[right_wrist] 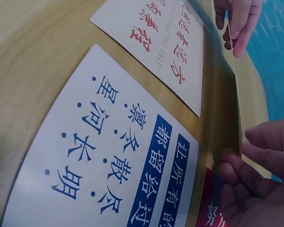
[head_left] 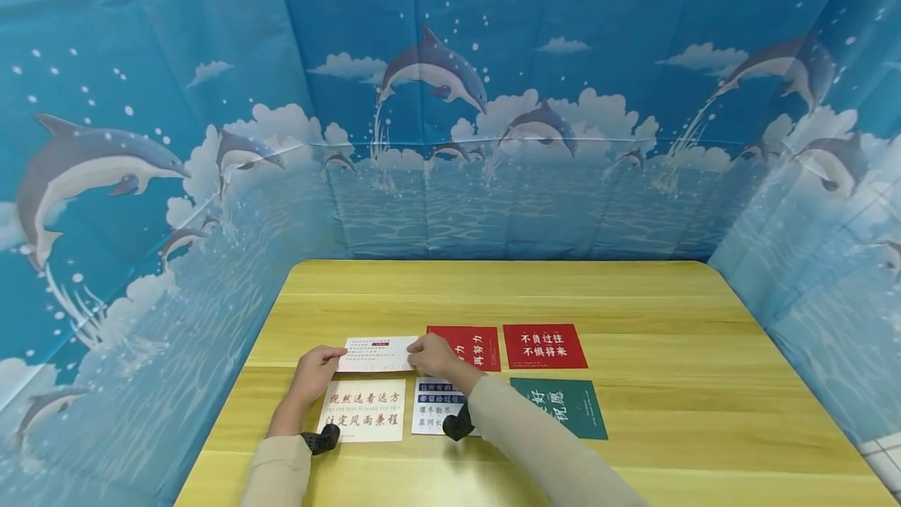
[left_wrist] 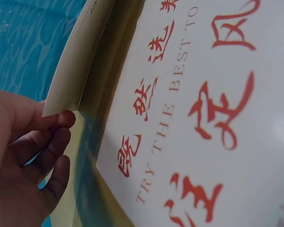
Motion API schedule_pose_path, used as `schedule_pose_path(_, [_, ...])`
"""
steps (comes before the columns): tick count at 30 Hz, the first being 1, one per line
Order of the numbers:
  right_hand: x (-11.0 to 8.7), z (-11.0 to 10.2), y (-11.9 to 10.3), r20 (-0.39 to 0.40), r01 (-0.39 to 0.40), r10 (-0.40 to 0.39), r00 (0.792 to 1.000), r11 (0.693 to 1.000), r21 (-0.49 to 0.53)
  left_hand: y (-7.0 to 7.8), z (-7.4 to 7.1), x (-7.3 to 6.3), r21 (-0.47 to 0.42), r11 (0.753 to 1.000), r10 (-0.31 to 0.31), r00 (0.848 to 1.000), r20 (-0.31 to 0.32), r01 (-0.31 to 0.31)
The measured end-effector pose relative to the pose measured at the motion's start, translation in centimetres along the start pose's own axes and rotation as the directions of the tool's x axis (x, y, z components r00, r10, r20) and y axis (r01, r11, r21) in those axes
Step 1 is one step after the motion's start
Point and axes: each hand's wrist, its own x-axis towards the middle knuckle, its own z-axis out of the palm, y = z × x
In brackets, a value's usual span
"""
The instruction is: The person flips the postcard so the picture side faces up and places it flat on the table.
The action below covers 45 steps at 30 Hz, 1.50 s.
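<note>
A white card (head_left: pixel 383 355) with small lines of text and a short red bar is held by its two ends, raised a little off the table. My left hand (head_left: pixel 316 372) pinches its left end between thumb and fingers. At the other end, the thumb and fingers of my right hand (head_left: pixel 432 354) pinch the card. Below it lies a cream card (head_left: pixel 362 411) with red brush lettering, flat on the table. Beside that one is a white card (right_wrist: pixel 102 142) with blue lettering and blue bands, partly covered by my right wrist in the head view.
Two red cards lie to the right: one (head_left: pixel 486 346) partly behind my right hand, another (head_left: pixel 545 346) farther over. A green card (head_left: pixel 570 409) is partly covered by my right sleeve. The yellow wooden table (head_left: pixel 669 350) meets a blue dolphin-print curtain (head_left: pixel 493 202) behind.
</note>
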Motion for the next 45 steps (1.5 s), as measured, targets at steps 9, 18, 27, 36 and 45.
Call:
schedule_pose_path(9, [0.4,-0.2,-0.2,0.003,-0.025,0.025,1.0,0.998,-0.061,0.5,0.4,0.2,-0.023,0.998,-0.052,0.999,0.016,0.053])
schedule_pose_path(18, [1.0,0.5,-0.5,-0.012,-0.111,0.111,0.994,0.99,-0.084,0.9,0.8,0.4,0.051,0.997,-0.059,0.998,-0.007,0.06])
schedule_pose_path(27, [0.8,0.8,-0.8,-0.033,-0.113,0.109,0.994,0.976,-0.189,1.0,1.3,0.4,0.128,0.991,-0.032,0.999,0.004,0.031])
schedule_pose_path(36, [0.5,1.5,-0.9,-0.076,-0.081,0.056,0.996,0.924,-0.374,1.6,1.9,0.3,0.223,0.975,0.022,1.0,-0.012,-0.019])
schedule_pose_path(45, [0.4,2.3,-0.6,-0.123,-0.101,0.036,0.992,0.811,-0.577,2.1,2.4,0.1,0.281,0.96,0.027,0.996,-0.082,-0.003])
